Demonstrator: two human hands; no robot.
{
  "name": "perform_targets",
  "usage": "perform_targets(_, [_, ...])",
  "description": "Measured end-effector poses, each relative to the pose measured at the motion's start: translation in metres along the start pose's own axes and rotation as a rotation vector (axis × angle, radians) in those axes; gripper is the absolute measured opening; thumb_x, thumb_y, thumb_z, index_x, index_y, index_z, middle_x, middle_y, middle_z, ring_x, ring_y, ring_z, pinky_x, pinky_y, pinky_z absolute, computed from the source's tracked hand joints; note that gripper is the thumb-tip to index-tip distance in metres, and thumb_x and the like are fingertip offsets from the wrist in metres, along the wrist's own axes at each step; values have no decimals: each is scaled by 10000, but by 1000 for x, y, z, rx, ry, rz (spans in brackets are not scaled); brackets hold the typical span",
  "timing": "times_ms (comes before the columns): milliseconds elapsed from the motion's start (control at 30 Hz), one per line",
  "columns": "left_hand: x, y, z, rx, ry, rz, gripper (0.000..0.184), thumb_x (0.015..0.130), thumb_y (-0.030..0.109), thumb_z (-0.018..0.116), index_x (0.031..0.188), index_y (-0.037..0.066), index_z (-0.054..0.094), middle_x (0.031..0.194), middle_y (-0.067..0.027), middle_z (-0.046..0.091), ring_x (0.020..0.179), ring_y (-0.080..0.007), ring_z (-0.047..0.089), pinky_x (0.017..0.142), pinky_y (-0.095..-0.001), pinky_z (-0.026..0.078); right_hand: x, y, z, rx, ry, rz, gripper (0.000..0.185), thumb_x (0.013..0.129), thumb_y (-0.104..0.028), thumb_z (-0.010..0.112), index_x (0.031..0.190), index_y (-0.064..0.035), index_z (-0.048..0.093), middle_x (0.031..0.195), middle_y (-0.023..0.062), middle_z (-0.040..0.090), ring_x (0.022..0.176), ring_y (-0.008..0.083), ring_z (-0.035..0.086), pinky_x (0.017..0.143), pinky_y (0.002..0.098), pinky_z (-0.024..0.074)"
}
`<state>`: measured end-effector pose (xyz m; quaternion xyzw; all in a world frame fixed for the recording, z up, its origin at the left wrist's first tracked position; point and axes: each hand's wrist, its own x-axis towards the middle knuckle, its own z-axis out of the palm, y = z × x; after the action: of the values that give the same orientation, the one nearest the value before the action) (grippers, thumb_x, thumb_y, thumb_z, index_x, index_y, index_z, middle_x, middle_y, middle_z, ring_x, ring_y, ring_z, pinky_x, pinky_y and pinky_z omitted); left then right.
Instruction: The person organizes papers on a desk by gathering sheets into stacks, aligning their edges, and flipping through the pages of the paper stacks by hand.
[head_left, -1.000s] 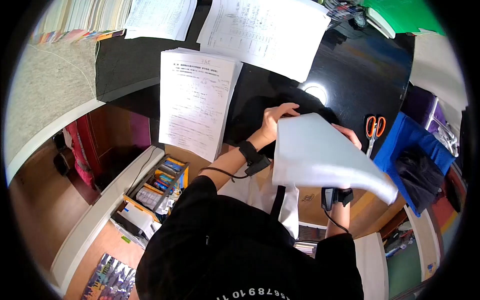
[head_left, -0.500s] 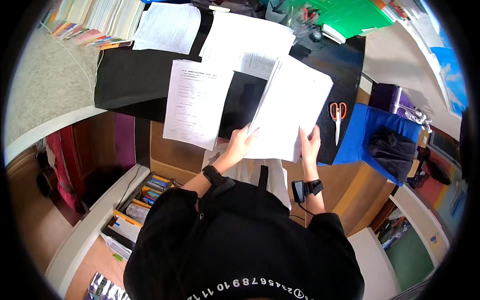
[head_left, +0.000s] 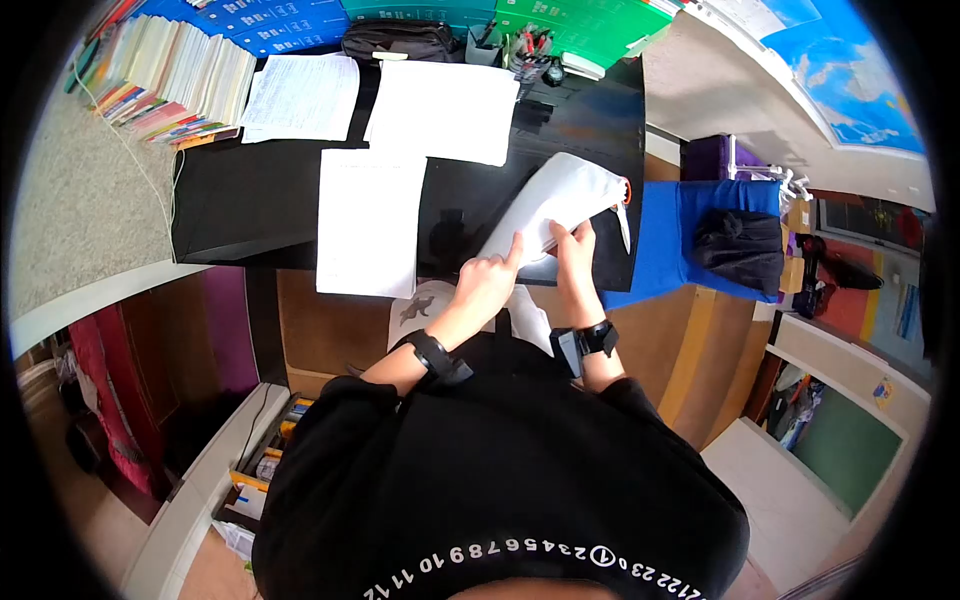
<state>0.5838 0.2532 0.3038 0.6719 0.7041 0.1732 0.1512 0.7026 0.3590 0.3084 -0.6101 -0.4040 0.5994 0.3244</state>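
Observation:
A stack of white paper sheets (head_left: 560,195) is bent and tilted over the right part of the black desk. My left hand (head_left: 486,285) is at its lower left edge, index finger stretched along the paper and the other fingers curled; the thumb is hidden. My right hand (head_left: 575,258) pinches the near right edge of the stack between thumb and fingers. Partly covered by the stack's right end lie scissors (head_left: 625,228) with orange handles. Left of my hands, a white paper pile (head_left: 370,225) lies flat near the desk's front edge.
Further back are another white paper pile (head_left: 445,110) and printed sheets (head_left: 302,97). A book row (head_left: 180,80), a black pouch (head_left: 398,41) and a pen holder (head_left: 484,45) line the rear. Blue cloth (head_left: 655,235) adjoins the desk's right side.
The stack in my hands has gone from spread flat to bent and tilted. My hands are closer together. The left pile's top looks blank where print showed before. The view has shifted.

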Motion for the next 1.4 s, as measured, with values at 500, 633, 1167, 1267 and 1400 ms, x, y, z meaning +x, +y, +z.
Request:
perform_targets(500, [22, -47, -75, -1374, -277, -265, 602, 876, 277, 610, 1358, 27, 350, 1256, -113, 508, 1162, -192, 472, 973, -320, 375, -54, -101, -69, 218, -368, -54, 432, 824, -106, 619, 1214, 17, 479, 1120, 109, 604, 1014, 172, 590, 884, 301, 461])
perform_targets(633, [0, -20, -109, -1755, -328, -523, 544, 869, 339, 600, 1298, 39, 452, 1151, -106, 567, 1042, -150, 543, 886, -268, 433, -53, -95, -62, 295, -424, -83, 501, 829, -124, 626, 1270, 20, 438, 1200, 128, 562, 1087, 201, 548, 947, 322, 415])
perform_targets(1167, [-78, -132, -101, -1579, 85, -580, 532, 910, 119, 539, 1377, -1, 315, 1269, -157, 496, 1156, -211, 508, 944, -330, 428, -46, -39, 60, 70, -536, 114, 488, 882, -59, 533, 1340, -27, 369, 1233, 111, 524, 1117, 172, 511, 908, 292, 405])
perform_targets(1267, [-92, -172, -70, -1296, 144, -660, 481, 906, 111, 545, 1339, -7, 374, 1216, -158, 541, 1110, -206, 539, 911, -318, 442, -9, 37, 105, -282, -528, -18, 387, 872, -51, 520, 1246, -1, 435, 1178, 125, 561, 1062, 205, 551, 881, 306, 433])
perform_targets(1400, [-109, -220, -51, -943, 193, -739, 421, 889, 107, 548, 1280, -4, 440, 1107, -180, 611, 1001, -233, 614, 829, -328, 494, -7, 73, 161, -239, -531, -12, 365, 867, -11, 501, 1225, 31, 440, 1082, 119, 585, 947, 189, 560, 834, 295, 447])
